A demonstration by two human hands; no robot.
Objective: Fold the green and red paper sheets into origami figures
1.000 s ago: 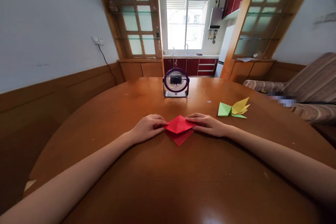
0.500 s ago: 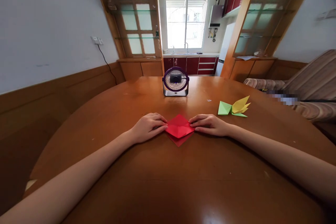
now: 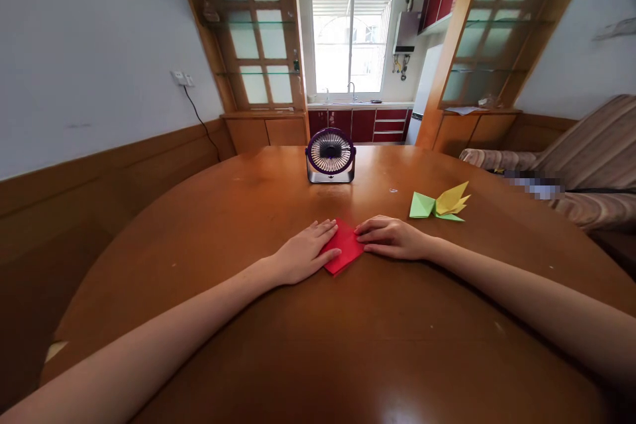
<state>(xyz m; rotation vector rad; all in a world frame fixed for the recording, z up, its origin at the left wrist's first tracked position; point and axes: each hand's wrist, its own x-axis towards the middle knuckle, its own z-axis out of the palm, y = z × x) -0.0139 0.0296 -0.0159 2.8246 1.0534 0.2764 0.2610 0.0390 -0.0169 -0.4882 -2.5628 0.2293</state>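
Paper [image 3: 348, 253], red and folded flat, lies under spread left fingers [image 3: 324, 237]; right fingers [image 3: 371, 237] touch its edge, grip unclear.

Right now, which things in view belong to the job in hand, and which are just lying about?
In the job:
Folded red paper, lying between the hands
Left hand, spread over the paper's left side
Right hand, fingers at its right edge
Brown wooden table, underneath

Apparently just lying about:
Folded green and yellow paper, untouched
Round dark-purple fan on a silvery stand
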